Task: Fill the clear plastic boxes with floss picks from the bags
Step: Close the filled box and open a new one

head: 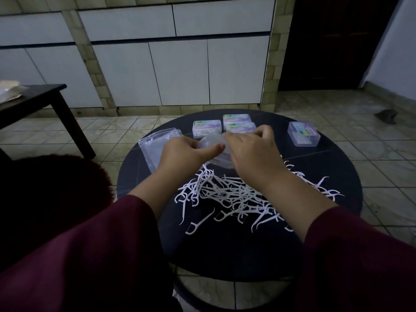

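At the desk's point(337, 233) centre, the left hand point(180, 152) and right hand point(249, 152) both grip a clear box point(210, 141), fingers curled round it, just beyond the loose picks point(227, 194); whether its lid is open cannot be told. Judged best practice: steady the box with the left hand, lift the lid fully, then gather picks in aligned bundles, not singly. Three labelled boxes point(236, 124) crowd the far side, a bag point(155, 145) lies left and a fourth box point(304, 134) sits near the right rim, while picks reach close to the right edge, so sweeps should run inward.
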